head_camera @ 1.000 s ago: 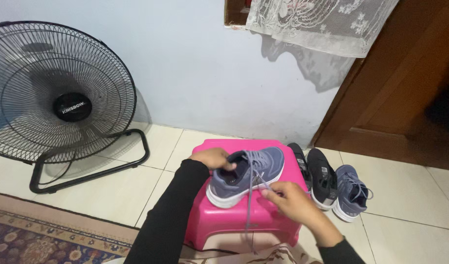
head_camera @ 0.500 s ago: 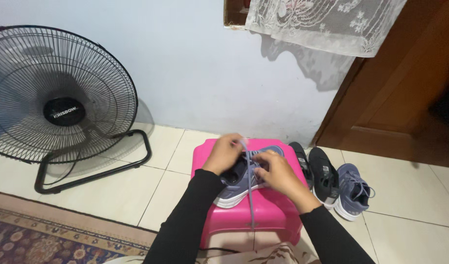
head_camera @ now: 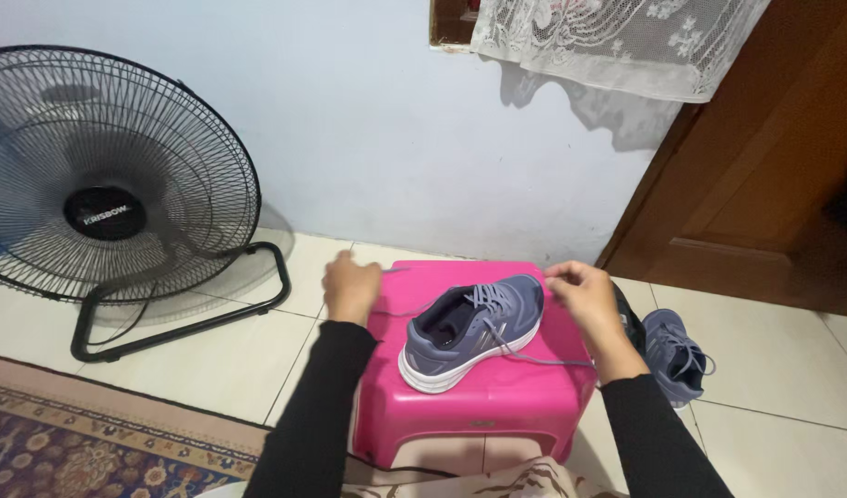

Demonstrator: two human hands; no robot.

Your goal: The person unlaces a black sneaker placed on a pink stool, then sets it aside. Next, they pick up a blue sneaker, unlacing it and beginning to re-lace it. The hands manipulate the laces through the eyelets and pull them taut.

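A blue-grey sneaker [head_camera: 471, 333] with a white sole sits on a pink plastic stool [head_camera: 483, 406]. My left hand [head_camera: 349, 287] is to the left of the shoe, pinching one grey lace end pulled out sideways. Right of the shoe, my right hand [head_camera: 585, 293] holds the other lace end, which trails down across the stool top. Both sleeves are black.
A large black floor fan [head_camera: 105, 198] stands at the left on white tiles. A second blue sneaker [head_camera: 674, 355] and a dark shoe lie right of the stool. A brown wooden door [head_camera: 764, 175] is at the right, a patterned rug [head_camera: 73, 443] at the lower left.
My hands were together over the shoe's laces; they have now moved apart to either side, drawing the lace ends outward. The view has shifted slightly.
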